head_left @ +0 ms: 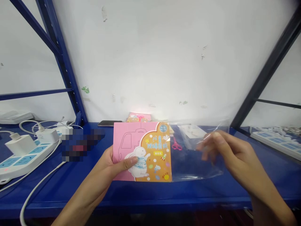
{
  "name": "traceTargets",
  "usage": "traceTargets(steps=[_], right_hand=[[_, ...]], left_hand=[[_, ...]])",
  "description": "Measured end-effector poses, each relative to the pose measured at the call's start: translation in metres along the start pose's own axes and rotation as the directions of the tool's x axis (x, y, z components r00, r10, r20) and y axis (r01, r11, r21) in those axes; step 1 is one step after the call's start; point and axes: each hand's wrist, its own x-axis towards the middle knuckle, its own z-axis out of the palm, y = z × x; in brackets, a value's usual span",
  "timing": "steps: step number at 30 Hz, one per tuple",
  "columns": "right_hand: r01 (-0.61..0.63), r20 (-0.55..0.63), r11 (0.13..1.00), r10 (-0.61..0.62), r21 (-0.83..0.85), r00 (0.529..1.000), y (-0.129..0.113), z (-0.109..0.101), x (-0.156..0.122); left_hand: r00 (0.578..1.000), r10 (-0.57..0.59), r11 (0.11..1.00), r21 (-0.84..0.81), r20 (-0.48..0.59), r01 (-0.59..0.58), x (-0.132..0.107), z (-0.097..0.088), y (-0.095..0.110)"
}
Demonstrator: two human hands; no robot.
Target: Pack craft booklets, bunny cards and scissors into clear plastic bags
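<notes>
My left hand (117,168) grips a pink and orange paper booklet (155,157), thumb on the front and fingers behind. A white rabbit in a blue sweater and the outline of a vehicle are printed on it. From the booklet's right edge a clear plastic bag (188,168) stretches to the right. I cannot tell how much of the booklet lies inside the bag. My right hand (223,147) pinches the bag's far side, its fingers a little blurred. Behind the bag lie pink-handled scissors (176,145) and a white paper (192,131).
Another pink packet (139,117) and a dark phone (109,123) lie at the back of the blue shelf (199,194). A white power strip (30,153) with chargers and cables fills the left; another power strip (279,142) is at right. Blue metal posts (63,62) flank the shelf.
</notes>
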Motion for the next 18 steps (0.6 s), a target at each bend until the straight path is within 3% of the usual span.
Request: traceTargets(steps=[3, 7, 11, 13, 16, 18], right_hand=[[-0.033, 0.086, 0.999, 0.035, -0.027, 0.996, 0.008, -0.001, 0.001], [-0.057, 0.127, 0.971, 0.089, -0.232, 0.988, 0.02, -0.001, 0.003], [-0.075, 0.107, 0.956, 0.109, -0.285, 0.988, 0.023, 0.001, 0.005], [-0.104, 0.041, 0.948, 0.122, -0.3, 0.992, 0.022, -0.001, 0.004], [-0.092, -0.098, 0.929, 0.06, -0.358, 0.993, 0.016, -0.005, -0.001], [-0.011, -0.103, 0.917, -0.033, -0.398, 0.994, 0.008, -0.006, -0.006]], left_hand=[[0.982, 0.134, 0.985, 0.129, -0.132, -0.117, -0.002, 0.004, 0.001], [0.872, 0.413, 0.852, 0.451, -0.263, -0.267, -0.007, 0.01, 0.003], [0.757, 0.582, 0.74, 0.58, -0.296, -0.342, -0.011, 0.016, 0.0], [0.706, 0.643, 0.696, 0.611, -0.296, -0.378, -0.013, 0.017, -0.003], [0.661, 0.704, 0.648, 0.615, -0.259, -0.45, -0.013, 0.016, -0.008], [0.636, 0.735, 0.628, 0.587, -0.233, -0.51, -0.014, 0.013, -0.01]])
